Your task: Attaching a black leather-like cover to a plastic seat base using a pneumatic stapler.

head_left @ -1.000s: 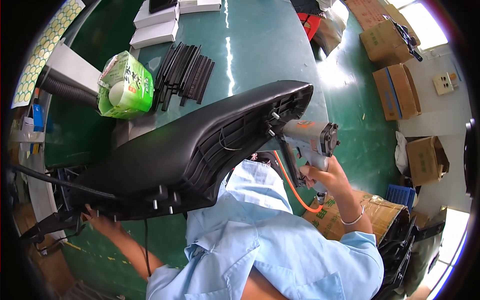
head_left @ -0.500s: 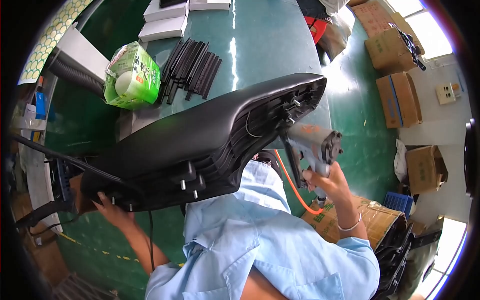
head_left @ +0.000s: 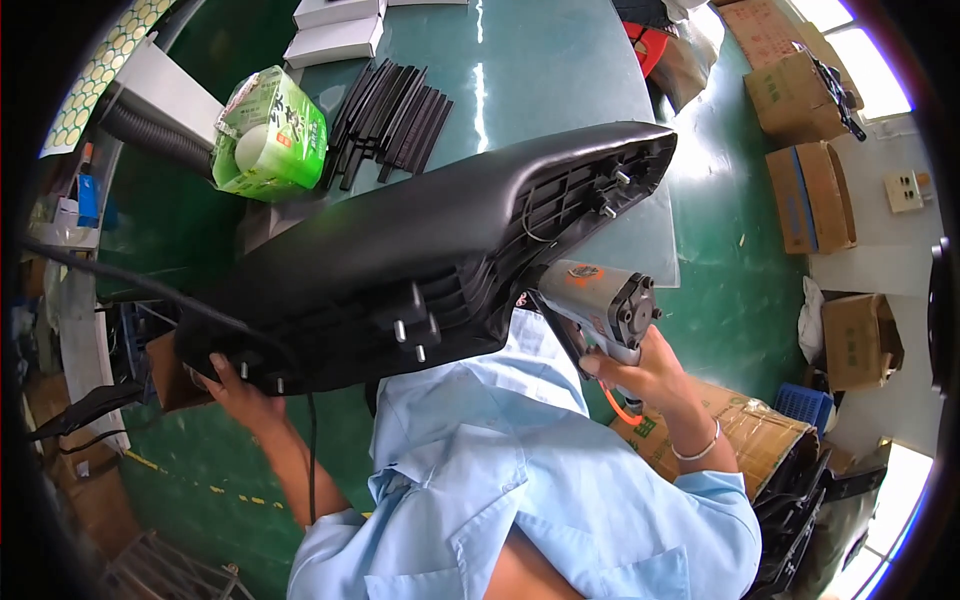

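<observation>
A long black vehicle seat (head_left: pixel 390 240) is tilted up over the table's near edge, its ribbed underside and metal bolts facing me. My left hand (head_left: pixel 243 395) is closed on the seat's lower left end, thumb beside a bolt; its other fingers are partly hidden. My right hand (head_left: pixel 650 375) is wrapped round the handle of a grey air stapler (head_left: pixel 597 300). The stapler's nose is against or very near the seat's lower edge, right of the middle; contact cannot be made out. An orange hose (head_left: pixel 622 408) hangs from the handle.
Black strips (head_left: pixel 390 115) lie on the green table (head_left: pixel 545 70), beside a green carton (head_left: pixel 290 140) and white boxes (head_left: pixel 335 42). A black cable (head_left: pixel 130 285) crosses the seat's left end. Cardboard boxes (head_left: pixel 815 195) line the right wall; another carton (head_left: pixel 735 425) stands near my right elbow.
The stapler has swung left and slightly down along the seat's edge in my right hand. The seat has shifted a little right and up in view, still in my left hand.
</observation>
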Motion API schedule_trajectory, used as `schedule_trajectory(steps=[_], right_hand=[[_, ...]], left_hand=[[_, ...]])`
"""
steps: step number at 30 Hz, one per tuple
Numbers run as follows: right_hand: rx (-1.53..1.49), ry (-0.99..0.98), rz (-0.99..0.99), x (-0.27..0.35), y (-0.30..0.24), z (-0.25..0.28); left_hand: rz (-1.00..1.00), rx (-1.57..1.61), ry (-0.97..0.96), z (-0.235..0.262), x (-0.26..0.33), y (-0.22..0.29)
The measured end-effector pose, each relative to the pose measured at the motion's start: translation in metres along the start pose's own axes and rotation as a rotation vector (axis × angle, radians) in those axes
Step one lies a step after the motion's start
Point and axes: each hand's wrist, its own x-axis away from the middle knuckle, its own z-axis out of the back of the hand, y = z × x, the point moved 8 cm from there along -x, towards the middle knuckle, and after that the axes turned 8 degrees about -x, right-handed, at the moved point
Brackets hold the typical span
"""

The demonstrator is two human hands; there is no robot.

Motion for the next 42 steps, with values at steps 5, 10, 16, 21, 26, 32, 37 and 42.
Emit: schedule_trajectory(steps=[5, 10, 16, 21, 26, 32, 37, 42], right_hand=[[-0.117, -0.125, -0.047, -0.003, -0.005, -0.001], [-0.159, -0.192, -0.139, 0.001, 0.002, -0.004], [-0.310, -0.040, -0.051, 0.010, -0.016, 0.011], [-0.321, -0.057, -0.070, 0.020, -0.004, 0.019], [-0.090, -0.054, -0.109, 0.009, 0.002, 0.009], [-0.296, 0.008, -0.026, 0.025, 0.003, 0.009], [-0.301, 0.017, -0.048, 0.018, 0.010, -0.002], [-0.200, 0.130, -0.071, 0.025, 0.009, 0.006]], left_hand=[[-0.049, -0.009, -0.028, -0.006, -0.002, 0.003], [-0.065, 0.035, -0.053, -0.008, -0.001, 0.004], [-0.069, -0.077, -0.014, -0.028, 0.013, 0.007], [-0.162, -0.075, -0.027, -0.044, 0.026, 0.014], [-0.197, -0.042, -0.041, -0.055, 0.039, 0.018], [-0.256, -0.036, -0.060, -0.063, 0.056, 0.023], [-0.488, -0.471, 0.004, -0.076, 0.075, 0.040], [-0.365, -0.182, -0.038, -0.088, 0.091, 0.021]])
